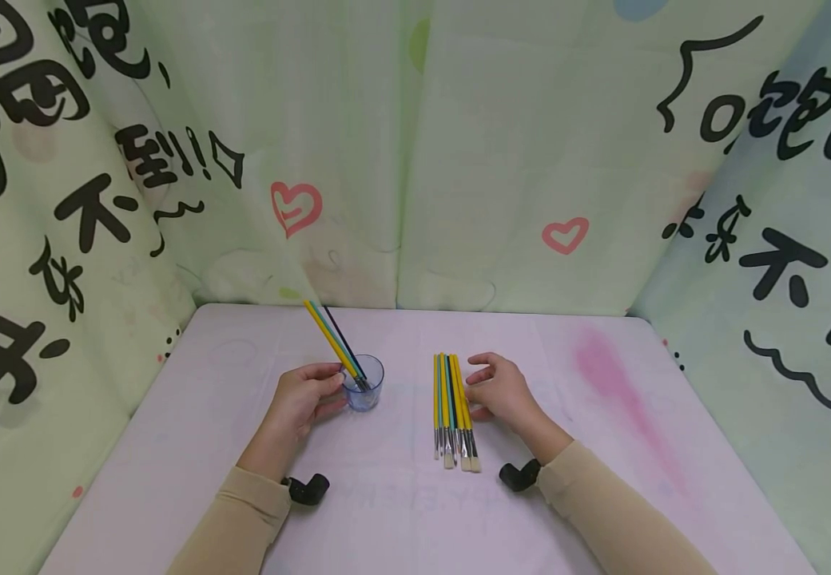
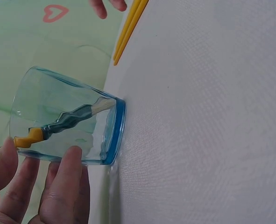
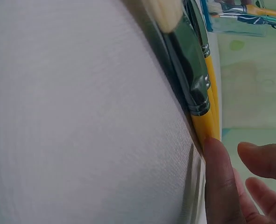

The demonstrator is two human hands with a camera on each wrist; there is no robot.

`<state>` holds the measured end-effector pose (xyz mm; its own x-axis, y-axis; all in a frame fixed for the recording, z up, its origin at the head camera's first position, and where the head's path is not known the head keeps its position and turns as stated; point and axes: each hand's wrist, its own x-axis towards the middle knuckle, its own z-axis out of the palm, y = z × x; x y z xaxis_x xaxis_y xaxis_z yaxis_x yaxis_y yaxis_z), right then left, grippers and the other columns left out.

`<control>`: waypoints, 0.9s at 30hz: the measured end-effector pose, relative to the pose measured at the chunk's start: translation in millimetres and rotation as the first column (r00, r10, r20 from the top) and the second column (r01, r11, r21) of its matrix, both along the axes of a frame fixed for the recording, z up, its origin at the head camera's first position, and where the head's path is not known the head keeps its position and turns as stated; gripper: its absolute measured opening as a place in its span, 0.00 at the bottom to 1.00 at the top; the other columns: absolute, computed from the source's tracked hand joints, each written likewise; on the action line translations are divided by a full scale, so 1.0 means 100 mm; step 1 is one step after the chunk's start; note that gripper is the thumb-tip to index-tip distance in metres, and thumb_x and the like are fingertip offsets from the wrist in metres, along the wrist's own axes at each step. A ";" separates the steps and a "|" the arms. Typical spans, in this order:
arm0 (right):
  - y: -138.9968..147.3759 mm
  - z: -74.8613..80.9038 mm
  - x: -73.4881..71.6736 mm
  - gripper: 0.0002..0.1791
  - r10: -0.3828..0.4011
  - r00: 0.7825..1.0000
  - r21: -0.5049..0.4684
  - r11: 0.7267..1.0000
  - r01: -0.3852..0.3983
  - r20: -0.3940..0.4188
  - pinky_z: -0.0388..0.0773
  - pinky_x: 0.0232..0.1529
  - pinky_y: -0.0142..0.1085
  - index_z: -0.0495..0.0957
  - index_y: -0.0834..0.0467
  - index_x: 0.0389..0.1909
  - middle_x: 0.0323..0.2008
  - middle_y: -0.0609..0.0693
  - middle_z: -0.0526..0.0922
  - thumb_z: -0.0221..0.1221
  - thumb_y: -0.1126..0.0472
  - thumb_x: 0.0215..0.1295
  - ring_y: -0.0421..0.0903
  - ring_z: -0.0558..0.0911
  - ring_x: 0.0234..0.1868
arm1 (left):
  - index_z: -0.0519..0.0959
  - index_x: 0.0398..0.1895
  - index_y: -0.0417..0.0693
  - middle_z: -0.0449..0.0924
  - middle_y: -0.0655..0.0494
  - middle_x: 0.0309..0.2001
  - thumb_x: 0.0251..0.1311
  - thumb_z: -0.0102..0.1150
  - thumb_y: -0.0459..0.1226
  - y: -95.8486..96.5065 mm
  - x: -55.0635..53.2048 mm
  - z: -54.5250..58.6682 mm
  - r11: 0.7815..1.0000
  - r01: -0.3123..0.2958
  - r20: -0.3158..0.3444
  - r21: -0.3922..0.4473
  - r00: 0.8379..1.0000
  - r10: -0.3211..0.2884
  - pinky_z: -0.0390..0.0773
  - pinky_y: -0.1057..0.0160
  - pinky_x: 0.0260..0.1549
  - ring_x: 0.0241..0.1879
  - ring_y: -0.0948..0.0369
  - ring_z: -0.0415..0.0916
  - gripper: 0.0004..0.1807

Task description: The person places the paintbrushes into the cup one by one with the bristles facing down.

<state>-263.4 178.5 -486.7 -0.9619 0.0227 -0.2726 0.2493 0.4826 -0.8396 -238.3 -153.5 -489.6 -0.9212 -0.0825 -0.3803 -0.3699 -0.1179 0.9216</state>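
Observation:
A clear bluish glass cup (image 1: 363,402) stands upright on the table, with several paintbrushes (image 1: 332,339) leaning out of it to the left. My left hand (image 1: 308,397) holds the cup from its left side; in the left wrist view the thumb is at the rim and the fingers lie along the wall of the glass (image 2: 58,98). To the right lies a row of yellow and teal paintbrushes (image 1: 447,399), bristles toward me. My right hand (image 1: 502,393) is beside this row, and in the right wrist view one fingertip touches a yellow brush handle (image 3: 203,128), other fingers spread apart.
A pale pinkish cloth covers the table (image 1: 387,511), with a pink smear (image 1: 624,399) at the right. Light green curtains (image 1: 473,160) with black lettering and red hearts enclose the table at the back and both sides. Black wrist mounts (image 1: 308,489) sit at both sleeves.

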 end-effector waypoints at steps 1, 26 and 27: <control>0.00 -0.01 0.00 0.35 0.000 1.000 0.003 1.000 0.000 0.003 0.93 0.33 0.39 0.72 0.56 0.73 0.52 0.60 0.82 0.70 0.71 0.66 0.50 0.86 0.37 | 0.84 0.65 0.42 0.81 0.41 0.60 0.73 0.66 0.32 0.00 0.00 0.00 1.000 0.001 -0.001 -0.002 1.000 -0.001 0.89 0.51 0.58 0.48 0.57 0.87 0.19; -0.08 -0.03 -0.06 0.33 0.028 0.998 0.160 0.986 -0.037 0.057 0.89 0.27 0.33 0.76 0.57 0.67 0.41 0.56 0.82 0.76 0.68 0.61 0.48 0.84 0.27 | 0.84 0.64 0.41 0.82 0.45 0.55 0.72 0.67 0.32 -0.01 -0.01 -0.01 1.000 -0.003 -0.002 0.004 1.000 0.003 0.90 0.51 0.56 0.45 0.59 0.88 0.19; -0.08 -0.03 -0.06 0.32 0.033 0.998 0.166 0.985 -0.041 0.055 0.89 0.27 0.33 0.76 0.57 0.67 0.41 0.56 0.81 0.76 0.68 0.62 0.48 0.84 0.27 | 0.84 0.64 0.41 0.82 0.45 0.56 0.72 0.67 0.32 0.00 -0.01 -0.01 1.000 -0.002 0.000 0.004 1.000 0.002 0.90 0.51 0.56 0.45 0.58 0.88 0.19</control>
